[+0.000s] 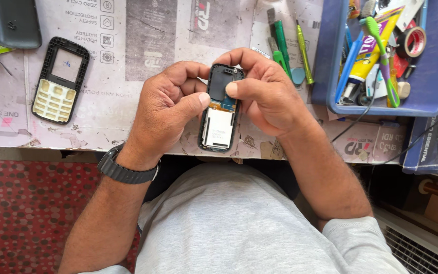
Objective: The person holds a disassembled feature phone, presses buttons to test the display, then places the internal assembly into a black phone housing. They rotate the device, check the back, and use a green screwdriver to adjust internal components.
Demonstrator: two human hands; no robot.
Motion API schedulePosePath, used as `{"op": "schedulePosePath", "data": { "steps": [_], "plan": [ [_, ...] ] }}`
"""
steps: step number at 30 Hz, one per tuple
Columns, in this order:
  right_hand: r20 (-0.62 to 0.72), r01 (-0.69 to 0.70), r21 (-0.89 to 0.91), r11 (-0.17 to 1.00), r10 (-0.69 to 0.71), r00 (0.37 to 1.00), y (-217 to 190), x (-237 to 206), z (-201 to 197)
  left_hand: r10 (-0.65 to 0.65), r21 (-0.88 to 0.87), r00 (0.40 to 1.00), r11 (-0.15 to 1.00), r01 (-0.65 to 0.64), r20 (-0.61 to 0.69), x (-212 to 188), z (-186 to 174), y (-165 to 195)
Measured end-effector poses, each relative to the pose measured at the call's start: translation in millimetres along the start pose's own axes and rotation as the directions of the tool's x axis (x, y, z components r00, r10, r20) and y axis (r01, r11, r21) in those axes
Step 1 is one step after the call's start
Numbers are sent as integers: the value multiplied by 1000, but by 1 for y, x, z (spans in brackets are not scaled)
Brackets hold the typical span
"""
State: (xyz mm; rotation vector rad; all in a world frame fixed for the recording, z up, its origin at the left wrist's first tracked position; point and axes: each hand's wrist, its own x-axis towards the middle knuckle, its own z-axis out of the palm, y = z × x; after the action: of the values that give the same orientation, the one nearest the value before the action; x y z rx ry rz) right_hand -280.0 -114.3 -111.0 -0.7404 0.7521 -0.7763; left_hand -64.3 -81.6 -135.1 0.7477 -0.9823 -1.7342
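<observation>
Both hands hold a small opened mobile phone body (220, 117) above the near edge of the cardboard-covered table (143, 61). The phone's black frame shows a dark recess at the top, an orange-blue circuit strip in the middle and a white label panel below. My left hand (166, 109) grips its left side, thumb lying across the edge. My right hand (264, 91) wraps the top and right side, thumb pressing on the upper part. A black watch (122, 170) sits on my left wrist.
A detached black phone front cover with a cream keypad (59, 78) lies at the left. A dark phone back (15, 23) is top left. Green-handled tools (282, 43) and a yellow-green screwdriver (304, 50) lie beside a blue tray (432, 96) full of tools, a tube and tape.
</observation>
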Motion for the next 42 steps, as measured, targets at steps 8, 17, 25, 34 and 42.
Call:
{"op": "schedulePosePath", "data": {
  "steps": [8, 17, 25, 34, 42],
  "plan": [
    [23, -35, 76, 997, 33, 999, -1, 13, -2, -23, 3, 1000, 1000, 23, -4, 10, -10, 2],
    [10, 18, -60, 998, -18, 1000, -3, 12, -1, -17, 1, 1000, 1000, 17, -8, 13, -8, 1],
    [-4, 45, -135, 990, -46, 999, -1, 11, 1, 4, 84, 1000, 996, -2, -21, 13, -3, 3],
    [19, 3, 45, 999, -3, 1000, -2, 6, -10, 35, 137, 998, 990, -28, -50, 12, 2, 2],
    [64, 79, -120, 990, -72, 995, -6, 5, -4, 17, 117, 999, 993, -11, -51, 12, 5, 5]
  ]
}}
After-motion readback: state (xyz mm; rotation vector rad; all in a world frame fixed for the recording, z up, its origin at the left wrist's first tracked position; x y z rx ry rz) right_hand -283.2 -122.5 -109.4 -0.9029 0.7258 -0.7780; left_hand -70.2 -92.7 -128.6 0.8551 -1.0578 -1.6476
